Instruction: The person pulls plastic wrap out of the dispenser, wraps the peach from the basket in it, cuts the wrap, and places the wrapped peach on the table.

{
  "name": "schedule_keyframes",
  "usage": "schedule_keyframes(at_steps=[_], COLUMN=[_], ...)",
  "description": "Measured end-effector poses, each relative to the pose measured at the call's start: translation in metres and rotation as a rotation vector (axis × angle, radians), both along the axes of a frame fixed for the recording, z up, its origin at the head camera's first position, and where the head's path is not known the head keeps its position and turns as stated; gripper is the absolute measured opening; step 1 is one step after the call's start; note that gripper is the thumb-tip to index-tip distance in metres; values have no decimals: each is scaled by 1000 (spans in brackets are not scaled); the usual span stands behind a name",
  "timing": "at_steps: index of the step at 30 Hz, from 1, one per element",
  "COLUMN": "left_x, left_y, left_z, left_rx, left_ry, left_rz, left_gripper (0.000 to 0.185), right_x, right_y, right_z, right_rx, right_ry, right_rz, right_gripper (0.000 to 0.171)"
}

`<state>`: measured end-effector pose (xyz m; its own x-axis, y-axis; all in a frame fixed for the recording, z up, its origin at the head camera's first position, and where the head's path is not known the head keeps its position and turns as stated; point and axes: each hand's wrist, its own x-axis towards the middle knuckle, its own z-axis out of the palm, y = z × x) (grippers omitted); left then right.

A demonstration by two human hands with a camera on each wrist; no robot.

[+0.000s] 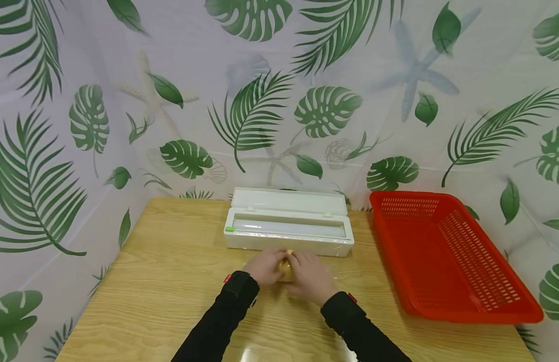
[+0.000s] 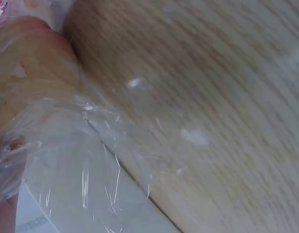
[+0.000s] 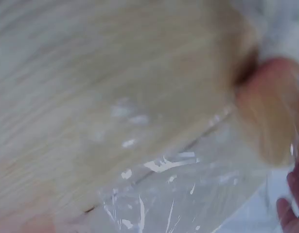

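Observation:
A rounded yellowish thing (image 1: pixel 286 270) sits low over the table, just in front of the white cling film dispenser (image 1: pixel 288 244). The left hand (image 1: pixel 263 266) grips it from one side and the right hand (image 1: pixel 312 277) from the other, fingertips nearly meeting on top. In the left wrist view, clear cling film (image 2: pixel 86 179) lies loosely creased around the yellowish thing (image 2: pixel 32 77), which has a reddish patch at its top. More film (image 3: pixel 171 167) spreads beside it in the right wrist view, somewhat blurred. Its exact kind cannot be told.
The dispenser's lid (image 1: pixel 288 201) stands raised at the back, with a white roll (image 1: pixel 288 228) inside and a green slider (image 1: pixel 229 229) at its left end. A red plastic basket (image 1: pixel 399 281) stands at the right of the wooden table (image 1: pixel 170 291). Leaf-printed cloth (image 1: pixel 270 115) hangs behind.

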<state>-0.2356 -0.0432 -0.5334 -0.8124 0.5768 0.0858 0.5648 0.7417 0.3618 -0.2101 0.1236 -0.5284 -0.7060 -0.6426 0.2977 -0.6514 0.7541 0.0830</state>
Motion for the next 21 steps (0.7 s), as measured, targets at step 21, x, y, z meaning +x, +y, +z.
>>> schedule_keyframes(at_steps=[21], left_x=[-27], left_y=[-10], left_z=[1], left_rx=[450], left_ry=[-336], left_rz=[69], left_gripper=[35], right_x=[-13], right_y=[-25], right_z=[-30], right_rx=[246], right_ry=[198], right_rz=[-177], right_gripper=[57])
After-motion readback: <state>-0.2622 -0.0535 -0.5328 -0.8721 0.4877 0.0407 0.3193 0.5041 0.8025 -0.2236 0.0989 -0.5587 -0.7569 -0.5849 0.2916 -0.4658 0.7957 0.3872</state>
